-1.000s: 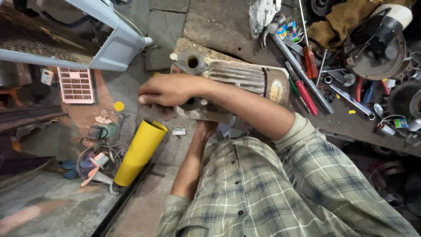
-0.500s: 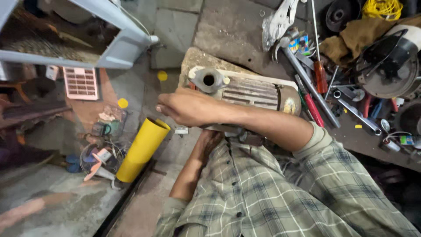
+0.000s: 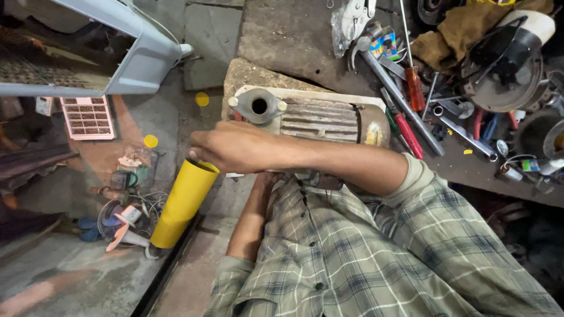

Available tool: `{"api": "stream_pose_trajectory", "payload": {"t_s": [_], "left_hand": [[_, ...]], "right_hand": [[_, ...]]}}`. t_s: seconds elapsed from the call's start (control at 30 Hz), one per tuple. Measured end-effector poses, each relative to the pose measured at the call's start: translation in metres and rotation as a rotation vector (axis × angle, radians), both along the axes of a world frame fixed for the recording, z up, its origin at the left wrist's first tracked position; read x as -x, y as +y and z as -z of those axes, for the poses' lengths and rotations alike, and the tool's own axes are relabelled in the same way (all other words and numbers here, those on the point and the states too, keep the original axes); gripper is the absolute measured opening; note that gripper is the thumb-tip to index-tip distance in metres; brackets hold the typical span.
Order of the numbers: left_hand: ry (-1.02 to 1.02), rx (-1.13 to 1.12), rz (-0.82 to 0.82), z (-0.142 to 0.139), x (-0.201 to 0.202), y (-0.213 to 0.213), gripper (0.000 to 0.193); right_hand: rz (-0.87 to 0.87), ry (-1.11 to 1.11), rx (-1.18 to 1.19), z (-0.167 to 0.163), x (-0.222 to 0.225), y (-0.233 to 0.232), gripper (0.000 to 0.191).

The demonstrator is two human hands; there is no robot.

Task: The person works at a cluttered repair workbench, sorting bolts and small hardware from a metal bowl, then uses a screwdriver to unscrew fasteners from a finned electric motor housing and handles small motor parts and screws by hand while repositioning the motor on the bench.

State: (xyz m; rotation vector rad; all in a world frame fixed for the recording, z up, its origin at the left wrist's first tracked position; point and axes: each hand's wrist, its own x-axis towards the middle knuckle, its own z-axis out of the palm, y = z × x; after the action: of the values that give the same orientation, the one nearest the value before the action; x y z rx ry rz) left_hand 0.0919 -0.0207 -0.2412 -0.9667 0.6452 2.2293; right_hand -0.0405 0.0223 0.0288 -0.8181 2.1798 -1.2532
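A grey ribbed electric motor with a round shaft hole in its end plate lies on a stone block. My right hand reaches across from the right, fingers curled downward at the motor's front left corner, just over the open top of a yellow tube. Whether the fingers grip the tube or the motor is hidden. My left forearm runs up toward the motor's underside. That hand is hidden beneath my right arm.
Screwdrivers, spanners and a long metal bar lie right of the motor, beside a round fan-like part. A grey plastic housing stands top left above a pink grille. Wires and small parts litter the floor.
My right hand has slid from the motor's front face leftward to its corner above the yellow tube. The view has shifted, so the motor sits more to the centre.
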Motion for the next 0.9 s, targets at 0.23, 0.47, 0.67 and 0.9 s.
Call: {"api": "stream_pose_trajectory", "payload": {"t_s": [0.23,0.47,0.67,0.9], "left_hand": [[0.014,0.012,0.001,0.002,-0.008,-0.005,0.039],[0.211,0.232,-0.107,0.013,-0.020,-0.064,0.039],[0.428,0.454,-0.279,-0.071,-0.003,-0.150,0.033],[1.010,0.872,-0.099,-0.226,0.020,-0.126,0.021]], "right_hand": [[-0.038,0.008,-0.008,0.009,-0.002,-0.001,0.033],[0.029,0.003,0.108,0.018,0.006,-0.003,0.030],[0.139,-0.258,0.542,0.007,0.015,-0.007,0.031],[0.244,-0.177,0.691,-0.020,-0.014,0.050,0.034]]}}
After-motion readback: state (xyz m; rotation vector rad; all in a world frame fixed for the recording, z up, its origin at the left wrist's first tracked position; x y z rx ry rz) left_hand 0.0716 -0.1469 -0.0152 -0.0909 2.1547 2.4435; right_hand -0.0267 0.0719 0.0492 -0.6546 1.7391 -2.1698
